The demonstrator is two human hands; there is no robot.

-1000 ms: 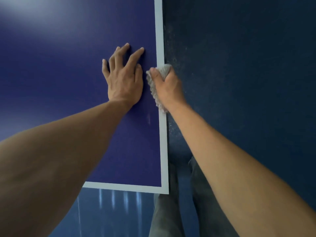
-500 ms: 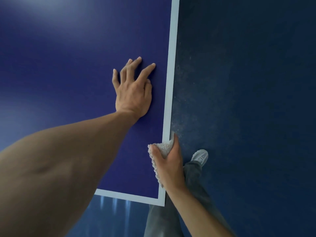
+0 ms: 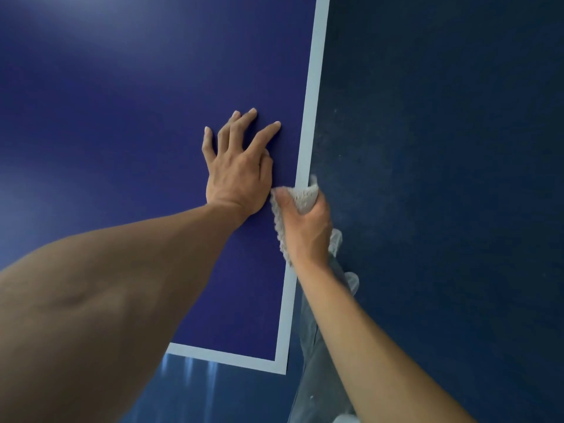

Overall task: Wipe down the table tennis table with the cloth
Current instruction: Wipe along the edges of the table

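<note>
Both hands engaged: right hand (image 3: 306,232) clutches cloth (image 3: 300,196), now back up table (image 3: 122,117) edge at 3 o'clock; left hand (image 3: 238,175) flat, bracing. Edge-wiping continues.

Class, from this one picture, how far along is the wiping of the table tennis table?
Done: unclear; no smears show on the table, which proves little. In hand: the right hand grips the cloth on the white side line; the left hand rests on the table beside it. Left: probably the line beyond the cloth.
</note>
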